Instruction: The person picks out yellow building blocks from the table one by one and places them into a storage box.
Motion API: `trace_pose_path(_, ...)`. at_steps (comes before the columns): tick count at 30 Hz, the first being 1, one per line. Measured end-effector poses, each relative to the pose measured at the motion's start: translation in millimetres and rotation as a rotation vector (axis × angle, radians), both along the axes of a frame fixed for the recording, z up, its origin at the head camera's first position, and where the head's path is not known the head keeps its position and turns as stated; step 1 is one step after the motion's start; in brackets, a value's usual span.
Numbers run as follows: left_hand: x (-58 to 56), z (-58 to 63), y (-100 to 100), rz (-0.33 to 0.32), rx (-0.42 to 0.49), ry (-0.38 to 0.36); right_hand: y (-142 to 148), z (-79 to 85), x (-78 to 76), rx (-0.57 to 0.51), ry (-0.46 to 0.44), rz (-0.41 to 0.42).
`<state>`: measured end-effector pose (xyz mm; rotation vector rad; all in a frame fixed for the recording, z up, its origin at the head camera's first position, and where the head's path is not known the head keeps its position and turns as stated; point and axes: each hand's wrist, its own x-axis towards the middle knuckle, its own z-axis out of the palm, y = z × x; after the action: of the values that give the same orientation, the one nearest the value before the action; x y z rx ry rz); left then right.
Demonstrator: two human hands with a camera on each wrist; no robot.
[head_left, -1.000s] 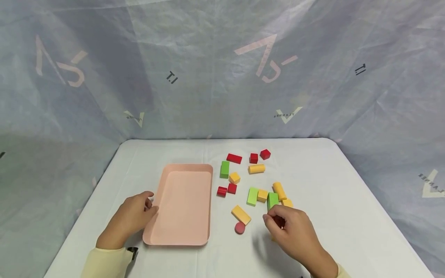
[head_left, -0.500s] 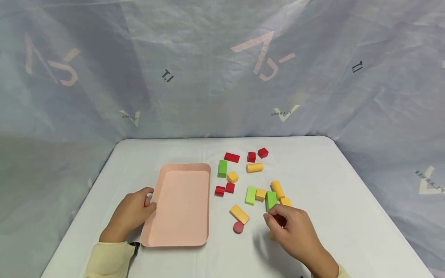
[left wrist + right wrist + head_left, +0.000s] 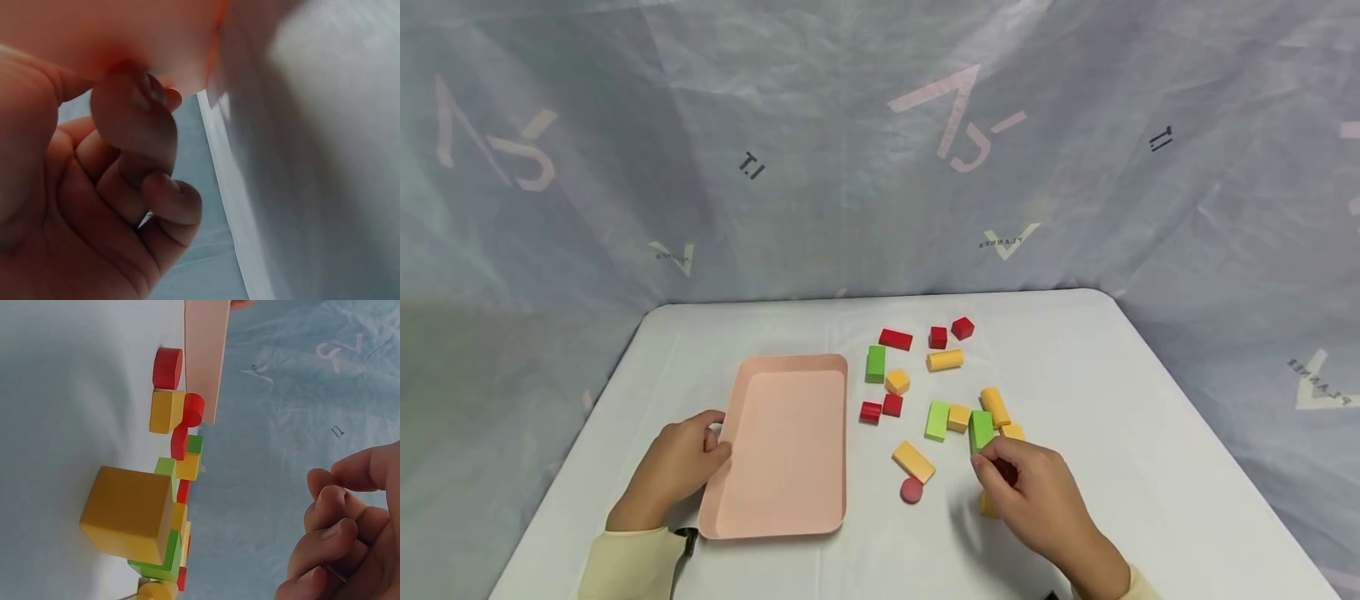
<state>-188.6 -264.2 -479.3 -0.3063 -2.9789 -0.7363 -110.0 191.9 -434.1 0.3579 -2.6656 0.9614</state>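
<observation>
My left hand [image 3: 673, 467] grips the left rim of a pink tray [image 3: 790, 458]. In the left wrist view its curled fingers [image 3: 134, 119] lie against the tray's wall [image 3: 56, 31], while the thumb goes over the other side. My right hand [image 3: 1037, 496] hovers over the table with fingers loosely curled, thumb and index tips close together and nothing between them. Below it is a yellow cube [image 3: 128, 515], partly hidden by the hand in the head view. Just beyond its fingertips stand a green block [image 3: 982, 430] and another yellow block [image 3: 1012, 432].
Between tray and right hand lie a yellow block [image 3: 913, 462] and a red disc [image 3: 912, 490]. Farther back are a light green block [image 3: 937, 421], a yellow cylinder [image 3: 996, 407] and several red pieces, including a flat block [image 3: 896, 339]. A grey curtain [image 3: 850, 167] hangs behind the table.
The head view has shifted slightly, so the table's things appear a little farther left. Slightly more of the yellow cube shows beneath my right hand. My left hand stays at the tray's rim.
</observation>
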Motion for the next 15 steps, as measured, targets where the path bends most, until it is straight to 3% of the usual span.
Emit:
trace_pose_path(9, 1.0, 0.8, 1.5, 0.018, 0.010, -0.025, -5.5, -1.8, -2.3, 0.121, 0.072, -0.008)
trace_pose_path(15, 1.3, 0.4, 0.9, 0.018, 0.005, -0.026, -5.7, -5.7, -3.1, 0.136, 0.068, -0.001)
